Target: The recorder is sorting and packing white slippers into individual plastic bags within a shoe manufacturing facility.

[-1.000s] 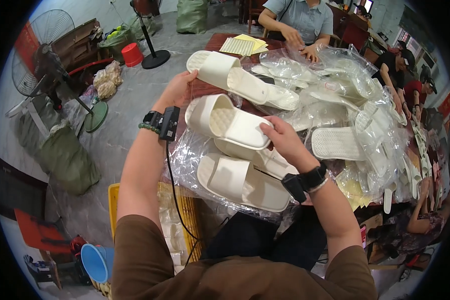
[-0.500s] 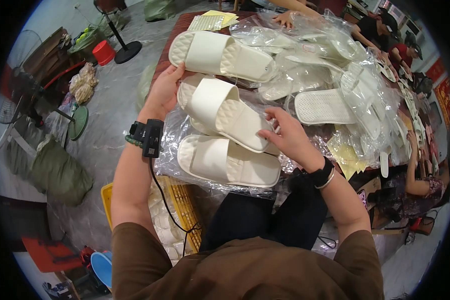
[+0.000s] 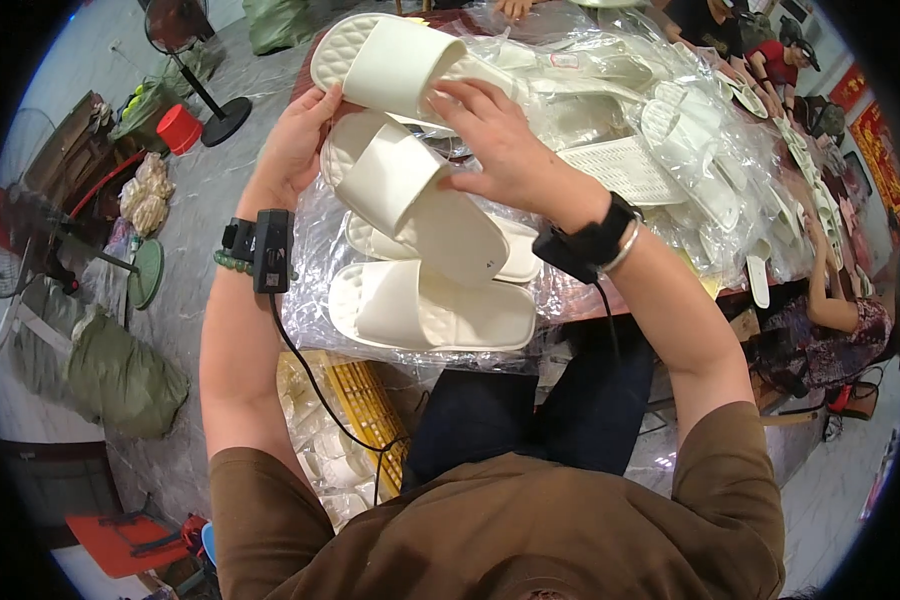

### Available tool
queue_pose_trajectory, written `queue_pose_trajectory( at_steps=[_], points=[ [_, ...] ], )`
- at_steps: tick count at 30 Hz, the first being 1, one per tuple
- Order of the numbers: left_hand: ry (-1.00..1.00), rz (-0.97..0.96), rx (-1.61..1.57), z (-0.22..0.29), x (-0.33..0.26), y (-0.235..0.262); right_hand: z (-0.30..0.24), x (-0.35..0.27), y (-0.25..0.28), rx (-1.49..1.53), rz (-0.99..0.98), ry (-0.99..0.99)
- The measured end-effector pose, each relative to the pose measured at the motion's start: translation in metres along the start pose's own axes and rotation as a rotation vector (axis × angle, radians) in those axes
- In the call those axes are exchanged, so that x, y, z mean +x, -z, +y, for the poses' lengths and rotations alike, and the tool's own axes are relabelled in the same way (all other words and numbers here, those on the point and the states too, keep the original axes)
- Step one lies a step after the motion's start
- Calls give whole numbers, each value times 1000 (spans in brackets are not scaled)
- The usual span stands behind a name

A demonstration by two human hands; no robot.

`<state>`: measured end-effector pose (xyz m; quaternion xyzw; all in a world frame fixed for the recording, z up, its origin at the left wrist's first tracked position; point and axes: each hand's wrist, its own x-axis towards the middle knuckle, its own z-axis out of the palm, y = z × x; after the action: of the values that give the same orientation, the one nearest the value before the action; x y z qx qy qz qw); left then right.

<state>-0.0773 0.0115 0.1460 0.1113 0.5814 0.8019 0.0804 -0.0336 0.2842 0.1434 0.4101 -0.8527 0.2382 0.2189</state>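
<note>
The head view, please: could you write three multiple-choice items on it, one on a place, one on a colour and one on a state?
1. Where is the red bucket?
A. On the floor, at the picture's upper left
B. On the table
C. In the person's lap

2. What colour are the slippers?
A. Black
B. Cream white
C. Blue

3. How does the left hand stand?
A. Empty at the person's side
B. Flat on the floor
C. Against the slippers' edge

Answers: 1 A, it stands by the fan base. 2 B, all look cream white. 3 C, its fingers curl at their edge, facing the right hand.
</note>
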Motion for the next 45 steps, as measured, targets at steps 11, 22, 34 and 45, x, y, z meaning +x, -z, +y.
queue_pose_trajectory(
  at_steps=[11, 22, 34, 45],
  points=[
    [119, -120, -83, 35, 10, -23, -16, 22, 11, -176, 173, 63],
    [207, -163, -37, 28, -28, -40, -46, -6, 20, -178, 222, 59],
    [-106, -85, 161, 6, -98, -86, -7, -97, 88, 1076, 536, -536],
    [-98, -133, 398, -28, -141, -148, -25, -122, 109, 868, 692, -628]
  ],
)
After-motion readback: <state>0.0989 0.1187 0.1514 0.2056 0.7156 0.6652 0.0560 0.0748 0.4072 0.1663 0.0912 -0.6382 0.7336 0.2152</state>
